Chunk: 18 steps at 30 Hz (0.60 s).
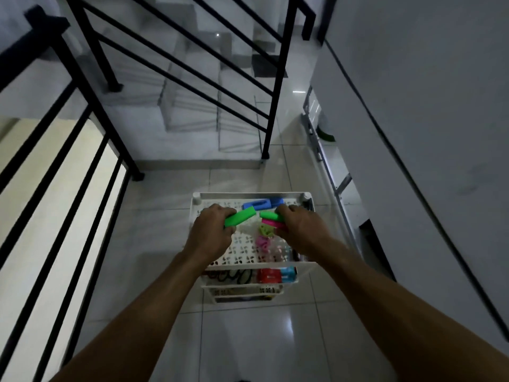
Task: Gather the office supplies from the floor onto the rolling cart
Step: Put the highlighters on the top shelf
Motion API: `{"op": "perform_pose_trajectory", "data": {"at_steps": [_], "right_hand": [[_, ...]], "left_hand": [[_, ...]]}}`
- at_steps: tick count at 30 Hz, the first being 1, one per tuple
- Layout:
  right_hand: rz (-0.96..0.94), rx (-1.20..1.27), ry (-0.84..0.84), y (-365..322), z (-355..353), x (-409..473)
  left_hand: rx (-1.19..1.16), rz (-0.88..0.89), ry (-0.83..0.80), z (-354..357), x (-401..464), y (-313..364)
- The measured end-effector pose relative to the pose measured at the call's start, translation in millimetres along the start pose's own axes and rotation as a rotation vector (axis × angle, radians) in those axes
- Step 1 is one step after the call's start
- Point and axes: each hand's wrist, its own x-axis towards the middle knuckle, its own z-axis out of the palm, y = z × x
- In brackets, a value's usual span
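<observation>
Centre frame: left hand [213, 230] grips green plastic block [240, 216]; right hand [298, 226] clasps green and pink blocks [271, 219], low over white perforated cart tray [249, 250], probably for release.

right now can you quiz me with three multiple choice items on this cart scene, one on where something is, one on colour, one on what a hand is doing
1. Where do the blue pieces lie?
A. at the far end of the cart's top tray
B. on the floor by the stairs
C. on the lowest shelf

2. What colour is the block in the left hand?
A. red
B. green
C. white

3. What is the right hand doing?
A. hanging free at the person's side
B. resting flat on the floor
C. gripping a green piece and a pink piece over the white cart

Answers: 1 A, the blue shapes sit beyond both hands, near the tray's far rim. 2 B, the block sticking out of the fist is bright green. 3 C, curled fingers close on both pieces above the perforated tray.
</observation>
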Motion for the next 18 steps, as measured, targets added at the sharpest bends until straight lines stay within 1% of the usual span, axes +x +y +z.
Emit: {"op": "perform_pose_trajectory", "data": {"at_steps": [2,8,10,12,15,18], "right_hand": [[-0.033,0.003,-0.016,1,11,23],[-0.102,0.115,0.034,-11,36,63],[-0.106,0.134,0.068,-13,40,66],[-0.115,0.098,0.131,-11,42,66],[-0.051,0.014,0.210,-5,40,62],[0.034,0.099,0.200,2,36,60]], "left_hand": [[0.001,-0.010,0.012,7,16,-6],[0.009,-0.008,0.034,15,43,-26],[0.019,0.004,0.026,16,46,-31],[0.032,0.012,0.011,16,48,-35],[0.024,0.029,-0.009,19,51,-34],[-0.003,0.054,-0.042,24,55,-24]]}}
